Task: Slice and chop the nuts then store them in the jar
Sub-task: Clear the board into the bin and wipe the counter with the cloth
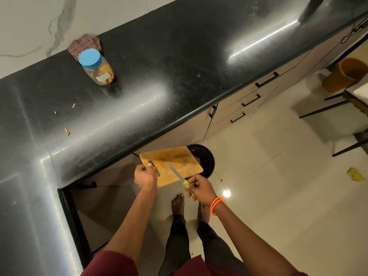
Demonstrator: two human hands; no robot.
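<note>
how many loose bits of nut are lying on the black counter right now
3. One bit sits nearest the jar, another just left of it, and a third lies closer to the counter's front. Smaller crumbs may be hidden by glare.

Black speckled counter (179, 62) with glare streaks, marbled wall (29, 26) behind, drawers (249, 100) under its edge, glossy cream floor tiles (278, 196).

Both my arms reach forward and down. My left hand (145, 176) curls around the board (171, 166) by its handle end; my right hand (200, 188), wrist banded orange, grips the knife (177, 174), blade pointing forward-left.
</note>
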